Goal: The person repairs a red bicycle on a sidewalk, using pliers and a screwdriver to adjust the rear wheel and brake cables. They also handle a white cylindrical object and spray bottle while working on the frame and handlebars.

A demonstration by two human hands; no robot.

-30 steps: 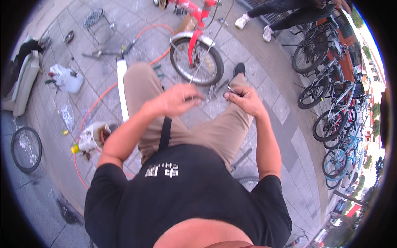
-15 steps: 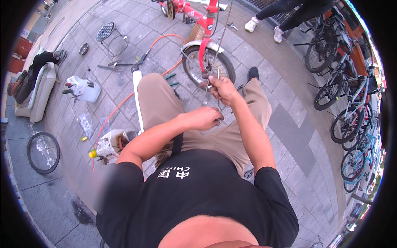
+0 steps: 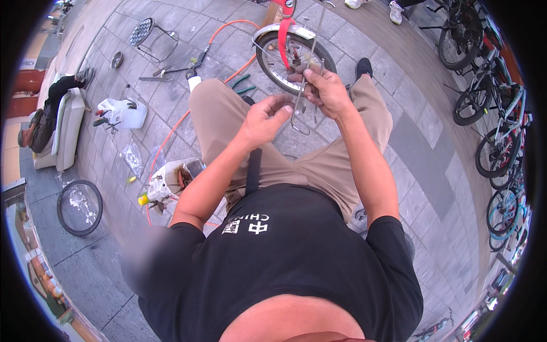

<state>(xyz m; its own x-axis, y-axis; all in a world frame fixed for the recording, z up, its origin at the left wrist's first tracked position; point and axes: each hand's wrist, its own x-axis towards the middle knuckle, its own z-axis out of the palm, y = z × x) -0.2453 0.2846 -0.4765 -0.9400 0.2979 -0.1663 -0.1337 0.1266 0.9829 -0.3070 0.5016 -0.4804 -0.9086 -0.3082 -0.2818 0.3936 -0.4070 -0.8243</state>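
Observation:
My right hand (image 3: 326,91) is closed around a long, thin bent metal rod (image 3: 312,47). The rod rises past the front wheel (image 3: 269,60) of a red bicycle, and its lower end curves into a hook shape between my knees. Beside that curved end is my left hand (image 3: 266,121), thumb and fingers apart; whether the fingertips touch the rod I cannot tell. Behind my hands, the bicycle's red fork (image 3: 283,43) and silver mudguard (image 3: 305,32) show.
Left of me are pliers with green handles (image 3: 244,85), an orange hose (image 3: 176,126), a cut-open container (image 3: 165,178), a white jug of tools (image 3: 130,117), a stool (image 3: 142,31) and a loose tyre (image 3: 61,211). Parked bicycles (image 3: 493,151) line the right; a person's shoe (image 3: 396,12) is at the top.
My left hand has come up from my lap to the rod's lower end, its fingers now spread. The right hand still holds the rod. The view has shifted, so the bicycle sits higher.

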